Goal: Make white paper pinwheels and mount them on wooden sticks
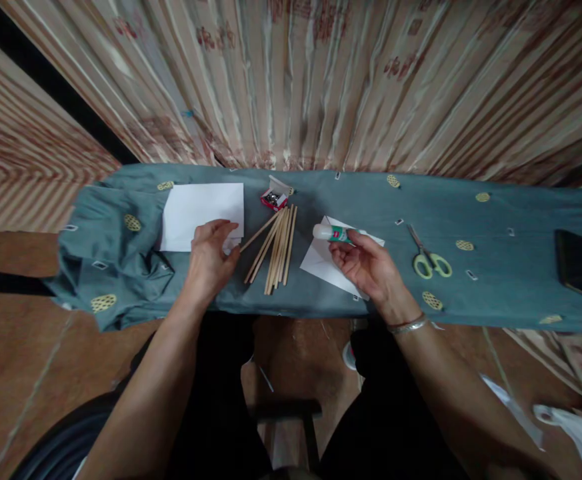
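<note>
My right hand [363, 263] is closed around a glue stick [338, 233] with a green label and a whitish cap pointing left. Beneath that hand lie folded white papers [319, 257], partly covered by it. My left hand [213, 250] hovers over the lower right corner of a stack of white paper [201, 203], thumb and fingers apart. Just right of its thumb, several thin wooden sticks [278, 250] lie fanned out on the cloth. A small open red box [274, 199] with tiny metal pieces inside stands at their upper end.
Green-handled scissors [431, 260] lie right of my right hand, and a dark phone [581, 263] rests at the far right. A patterned green cloth [511, 280] covers the narrow table, bunched at the left end. A pleated curtain [311, 87] hangs behind it.
</note>
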